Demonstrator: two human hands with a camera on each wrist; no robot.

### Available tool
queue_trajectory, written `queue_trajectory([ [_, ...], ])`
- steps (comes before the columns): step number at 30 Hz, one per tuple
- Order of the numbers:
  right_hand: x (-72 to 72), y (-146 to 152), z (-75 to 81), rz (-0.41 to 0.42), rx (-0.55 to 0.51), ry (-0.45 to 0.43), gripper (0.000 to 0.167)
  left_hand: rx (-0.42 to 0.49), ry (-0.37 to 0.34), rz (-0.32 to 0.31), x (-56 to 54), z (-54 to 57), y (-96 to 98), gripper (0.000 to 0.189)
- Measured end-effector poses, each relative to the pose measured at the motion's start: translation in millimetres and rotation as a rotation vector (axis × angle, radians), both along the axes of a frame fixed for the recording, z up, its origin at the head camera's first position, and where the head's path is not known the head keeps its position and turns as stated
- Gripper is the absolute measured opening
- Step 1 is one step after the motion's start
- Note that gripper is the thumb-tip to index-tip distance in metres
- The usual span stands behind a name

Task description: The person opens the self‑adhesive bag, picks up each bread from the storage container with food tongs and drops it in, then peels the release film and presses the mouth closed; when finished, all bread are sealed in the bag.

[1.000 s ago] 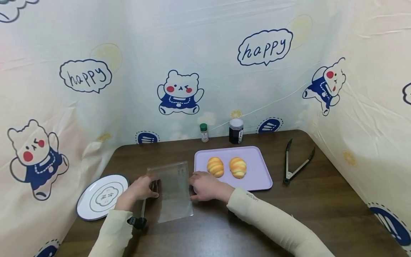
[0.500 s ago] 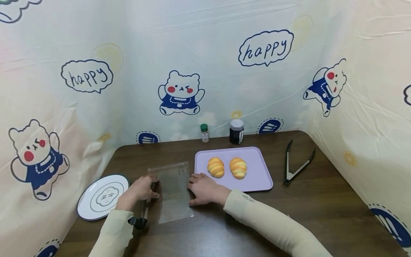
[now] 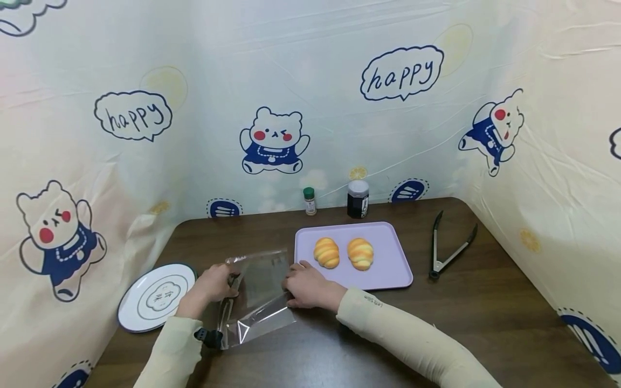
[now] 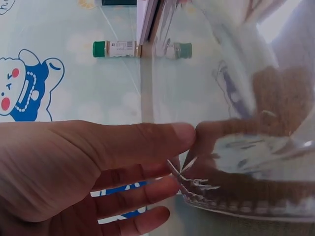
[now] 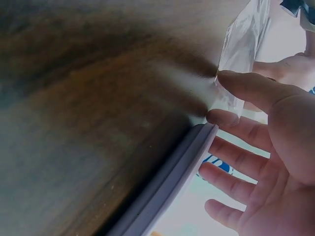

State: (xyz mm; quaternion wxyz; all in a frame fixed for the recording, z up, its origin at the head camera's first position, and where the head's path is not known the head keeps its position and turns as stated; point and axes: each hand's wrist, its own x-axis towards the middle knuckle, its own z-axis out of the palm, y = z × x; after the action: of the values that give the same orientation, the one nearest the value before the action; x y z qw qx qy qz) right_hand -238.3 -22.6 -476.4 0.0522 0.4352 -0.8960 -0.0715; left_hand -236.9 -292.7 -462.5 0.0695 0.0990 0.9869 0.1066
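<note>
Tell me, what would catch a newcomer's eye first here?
Probably the two golden rolls, bright on the lilac tray atop the dark table. Next, likely the shiny clear bag, left of the tray in the head view, pinched in the person's left grip. Behind the table, red-cheeked cartoon bears decorate the pale backdrop.

The left wrist view's edge cuts off the clear bag at three o'clock; the head view's cuts off the right sleeve at five.
</note>
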Motion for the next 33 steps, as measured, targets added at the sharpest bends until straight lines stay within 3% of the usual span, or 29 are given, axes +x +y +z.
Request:
queue_trajectory([
  [5, -0.8, 3.4, 1.3, 0.021, -0.020, -0.021, 0.032, 0.013, 0.035, -0.018, 0.0, -1.2, 0.2, 0.036],
  [12, -5.2, 16.7, 16.4, 0.012, -0.128, -0.119, 0.036, 0.079, 0.040, 0.020, -0.3, 3.7, -2.0, 0.043],
  [20, -15.9, 37.0, 31.2, 0.004, -0.267, -0.173, 0.033, 0.107, 0.152, 0.008, -1.4, 14.9, -2.8, 0.041],
  [27, -20.9, 57.6, 47.6, -0.058, -0.381, -0.286, 0.032, 0.162, 0.253, 0.028, 1.1, 25.2, 0.7, 0.036],
  [33, -26.1, 76.8, 55.7, -0.147, -0.479, -0.384, 0.033, 0.193, 0.326, -0.007, 4.1, 34.5, 6.7, 0.032],
])
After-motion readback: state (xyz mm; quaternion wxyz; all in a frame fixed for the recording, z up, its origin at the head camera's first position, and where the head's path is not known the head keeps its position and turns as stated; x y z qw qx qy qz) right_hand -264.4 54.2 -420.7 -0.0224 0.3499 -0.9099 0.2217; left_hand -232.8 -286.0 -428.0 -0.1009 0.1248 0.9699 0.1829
